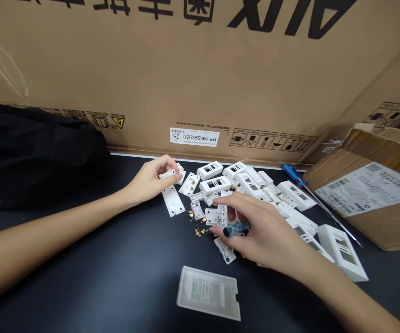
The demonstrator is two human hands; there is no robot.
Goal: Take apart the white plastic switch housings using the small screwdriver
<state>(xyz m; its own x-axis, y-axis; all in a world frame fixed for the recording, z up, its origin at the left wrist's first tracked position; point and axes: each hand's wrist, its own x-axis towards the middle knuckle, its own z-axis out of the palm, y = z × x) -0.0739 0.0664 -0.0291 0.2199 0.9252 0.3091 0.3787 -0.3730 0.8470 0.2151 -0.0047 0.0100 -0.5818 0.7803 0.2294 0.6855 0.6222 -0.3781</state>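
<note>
My left hand point(153, 178) is closed at the back of the dark table, thumb and fingers pinching a small white plastic part point(167, 174). A flat white plate point(173, 201) lies just below it, and another plate point(189, 184) with brass pieces sits to its right. My right hand point(260, 226) curls around a short tool with a translucent blue handle point(236, 229), its other end hidden by the hand. Thumb and index finger are apart over the loose white parts, near a white molded piece point(212, 216). Small brass contacts point(198, 231) lie left of these fingertips.
White housings with slots point(217, 185) are heaped behind and right of my right hand. A long blue-handled screwdriver point(293, 175) lies by a small carton point(366, 185). A translucent cover point(208, 293) lies in front. A large carton point(144, 78) stands behind; black cloth point(36, 152) is at left.
</note>
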